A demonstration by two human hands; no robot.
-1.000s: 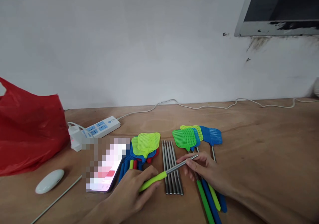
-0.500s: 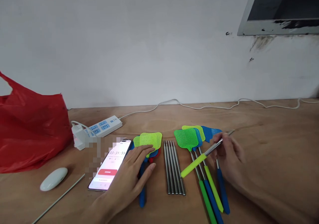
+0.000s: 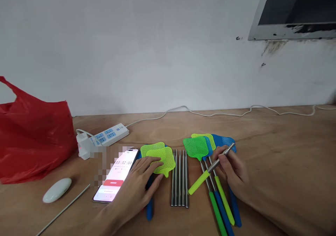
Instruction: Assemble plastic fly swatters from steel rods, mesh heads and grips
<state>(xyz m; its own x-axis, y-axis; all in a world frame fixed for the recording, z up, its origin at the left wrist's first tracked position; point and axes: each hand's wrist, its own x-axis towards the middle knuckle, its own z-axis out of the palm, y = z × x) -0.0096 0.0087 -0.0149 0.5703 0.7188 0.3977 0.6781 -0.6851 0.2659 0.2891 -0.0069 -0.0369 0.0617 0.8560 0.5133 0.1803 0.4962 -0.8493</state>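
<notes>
My right hand (image 3: 233, 171) is closed round a steel rod with a yellow-green grip (image 3: 207, 173), held slanted above the finished fly swatters (image 3: 202, 146) lying at the right. My left hand (image 3: 139, 187) rests with its fingers on a loose yellow-green swatter head (image 3: 164, 159), which sits atop a pile of swatter heads and grips (image 3: 151, 150). Between the hands lies a row of bare steel rods (image 3: 180, 178).
A lit phone (image 3: 117, 176) lies left of my left hand. Farther left are a white power strip (image 3: 105, 138), a white oval mouse (image 3: 56, 190), a thin loose rod (image 3: 64, 209) and a red plastic bag (image 3: 34, 138). A white cable (image 3: 223, 113) runs along the wall.
My left hand let go of the grip and moved onto the swatter heads, pulling one head toward me. My right hand carried the rod rightward over the finished swatters.
</notes>
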